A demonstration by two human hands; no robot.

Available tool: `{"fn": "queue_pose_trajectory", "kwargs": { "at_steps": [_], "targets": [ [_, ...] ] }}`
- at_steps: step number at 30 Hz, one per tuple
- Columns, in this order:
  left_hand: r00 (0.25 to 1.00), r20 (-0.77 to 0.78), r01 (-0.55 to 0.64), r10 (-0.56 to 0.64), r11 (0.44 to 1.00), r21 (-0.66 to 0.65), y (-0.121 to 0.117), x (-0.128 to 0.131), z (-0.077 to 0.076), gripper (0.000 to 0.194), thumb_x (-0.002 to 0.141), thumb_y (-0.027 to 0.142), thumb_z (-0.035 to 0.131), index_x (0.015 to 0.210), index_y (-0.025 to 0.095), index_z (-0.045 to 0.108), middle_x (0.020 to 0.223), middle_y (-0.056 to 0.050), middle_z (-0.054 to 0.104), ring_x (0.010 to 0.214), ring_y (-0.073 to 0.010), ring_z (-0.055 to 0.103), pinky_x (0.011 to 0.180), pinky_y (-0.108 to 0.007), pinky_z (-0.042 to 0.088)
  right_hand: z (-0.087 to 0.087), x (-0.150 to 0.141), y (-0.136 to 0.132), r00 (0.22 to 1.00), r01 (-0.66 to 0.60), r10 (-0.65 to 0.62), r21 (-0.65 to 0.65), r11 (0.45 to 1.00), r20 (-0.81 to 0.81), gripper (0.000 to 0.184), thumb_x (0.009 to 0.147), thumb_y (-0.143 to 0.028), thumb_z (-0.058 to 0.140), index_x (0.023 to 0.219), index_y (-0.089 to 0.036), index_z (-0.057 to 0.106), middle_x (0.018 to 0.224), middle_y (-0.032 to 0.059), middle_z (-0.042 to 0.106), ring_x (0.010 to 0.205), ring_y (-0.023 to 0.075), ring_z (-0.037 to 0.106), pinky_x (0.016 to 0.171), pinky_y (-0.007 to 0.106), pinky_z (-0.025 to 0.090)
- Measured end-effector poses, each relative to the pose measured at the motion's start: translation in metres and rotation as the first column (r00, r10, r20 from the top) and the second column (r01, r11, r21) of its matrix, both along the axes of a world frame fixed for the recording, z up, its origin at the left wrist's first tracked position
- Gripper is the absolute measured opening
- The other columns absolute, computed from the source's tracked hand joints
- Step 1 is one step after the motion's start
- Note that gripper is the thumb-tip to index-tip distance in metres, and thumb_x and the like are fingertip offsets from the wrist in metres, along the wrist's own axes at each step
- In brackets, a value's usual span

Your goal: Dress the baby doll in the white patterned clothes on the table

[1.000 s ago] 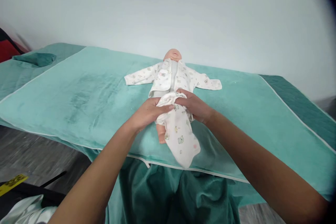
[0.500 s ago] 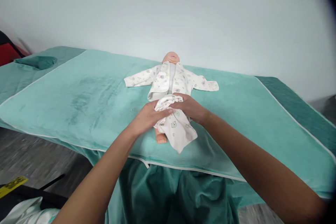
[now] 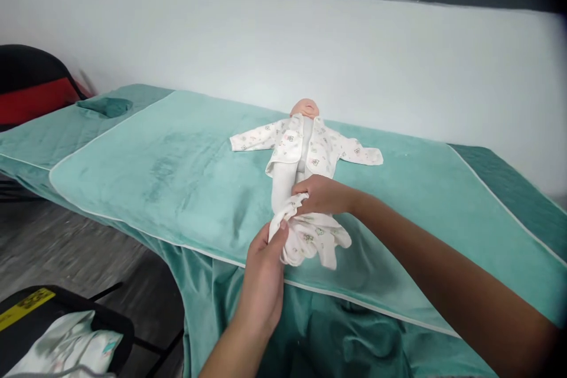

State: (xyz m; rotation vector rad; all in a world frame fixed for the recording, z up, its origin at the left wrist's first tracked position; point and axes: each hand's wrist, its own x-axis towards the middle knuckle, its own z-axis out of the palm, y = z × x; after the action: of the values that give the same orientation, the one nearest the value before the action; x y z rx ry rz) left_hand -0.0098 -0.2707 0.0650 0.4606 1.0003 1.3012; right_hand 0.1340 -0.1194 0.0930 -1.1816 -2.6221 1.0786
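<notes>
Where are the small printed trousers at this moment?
In the head view, the printed trousers are bunched at the doll's feet, near the towel's front edge, held between the left hand and right hand.

A doll lies on its back on a towel spread over a table, head toward 12 o'clock, legs toward 6. At its feet, a bunched garment sits near the towel's front edge, with the right hand on it at 1 o'clock and the left hand gripping it at 7 o'clock. A folded cloth lies far off at 10 o'clock on the table, a chair stands beyond it, and a case sits below at 8 o'clock.
</notes>
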Motion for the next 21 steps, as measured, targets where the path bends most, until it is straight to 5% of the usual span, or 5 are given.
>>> {"fn": "queue_pose_trajectory", "kwargs": {
  "at_steps": [6, 12, 17, 21],
  "targets": [
    [0.990, 0.000, -0.142, 0.143, 0.985, -0.099, -0.028, 0.002, -0.025, 0.036, 0.083, 0.042, 0.072, 0.112, 0.021, 0.070, 0.103, -0.007, 0.074, 0.088, -0.0209, 0.068, 0.074, -0.029, 0.051, -0.009, -0.011, -0.006, 0.977, -0.143, 0.089, 0.285, 0.948, 0.195, 0.022, 0.082, -0.041, 0.063, 0.070, -0.023, 0.067, 0.075, 0.0023, 0.071, 0.070, 0.0180, 0.058, 0.062, 0.030, 0.030],
    [0.899, -0.422, -0.139, 0.121, 0.990, -0.012, -0.003, -0.026, -0.064, 0.023, 0.086, 0.042, 0.066, 0.097, 0.022, 0.067, 0.085, 0.002, 0.066, 0.077, -0.0145, 0.055, 0.070, -0.024, 0.042, -0.017, -0.012, -0.017, 0.970, -0.149, 0.059, 0.385, 0.911, 0.234, 0.032, 0.086, -0.044, 0.061, 0.064, -0.020, 0.060, 0.071, 0.0016, 0.067, 0.068, 0.0156, 0.056, 0.059, 0.030, 0.024],
    [0.781, -0.624, -0.022, 0.034, 0.999, 0.027, 0.013, -0.034, -0.058, 0.021, 0.088, 0.043, 0.060, 0.087, 0.022, 0.060, 0.077, 0.002, 0.059, 0.074, -0.0170, 0.052, 0.067, -0.026, 0.040, -0.021, -0.006, -0.020, 0.991, -0.087, 0.042, 0.366, 0.926, 0.128, 0.025, 0.089, -0.040, 0.062, 0.074, -0.020, 0.063, 0.085, 0.0023, 0.070, 0.079, 0.0167, 0.061, 0.061, 0.029, 0.026],
    [0.849, -0.527, -0.014, 0.019, 1.000, 0.013, 0.020, -0.030, -0.054, 0.021, 0.088, 0.043, 0.059, 0.091, 0.022, 0.061, 0.083, 0.001, 0.063, 0.078, -0.0176, 0.054, 0.069, -0.026, 0.041, -0.025, -0.002, -0.019, 1.000, -0.005, 0.011, 0.319, 0.948, -0.019, 0.026, 0.090, -0.040, 0.060, 0.072, -0.020, 0.060, 0.079, 0.0017, 0.069, 0.075, 0.0163, 0.059, 0.063, 0.028, 0.028]
  ]
}}
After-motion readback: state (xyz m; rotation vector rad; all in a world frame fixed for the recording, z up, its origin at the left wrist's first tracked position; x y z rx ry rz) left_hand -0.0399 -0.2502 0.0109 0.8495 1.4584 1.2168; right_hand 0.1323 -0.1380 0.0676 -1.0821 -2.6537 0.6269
